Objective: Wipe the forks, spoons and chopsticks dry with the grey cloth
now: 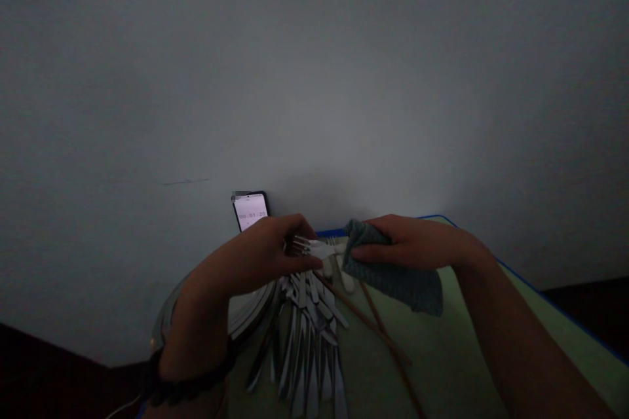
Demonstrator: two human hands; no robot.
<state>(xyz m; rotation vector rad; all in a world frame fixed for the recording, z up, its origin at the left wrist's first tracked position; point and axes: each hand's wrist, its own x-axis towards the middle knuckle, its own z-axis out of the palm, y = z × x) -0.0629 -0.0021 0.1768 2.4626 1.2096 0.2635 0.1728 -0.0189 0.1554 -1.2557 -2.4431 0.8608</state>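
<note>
In the head view a fork (317,248) is held level between my two hands, its tines pointing left. My right hand (410,241) pinches a grey-green cloth (393,275) around the fork's pale handle end. The cloth's loose part hangs down to the right. My left hand (268,245) curves about the tines, thumb and fingers apart; whether it touches them I cannot tell. Its other fingertips are hidden. Below lies a heap of metal cutlery (307,340), handles toward me. Two brown chopsticks (366,319) cross beside it.
A phone (249,206) showing a timer leans against the grey wall (314,91). Left of the cutlery, partly behind my left forearm, are round metal plates or a bowl (246,314). The table has a green top (452,347) with a blue edge. The light is dim.
</note>
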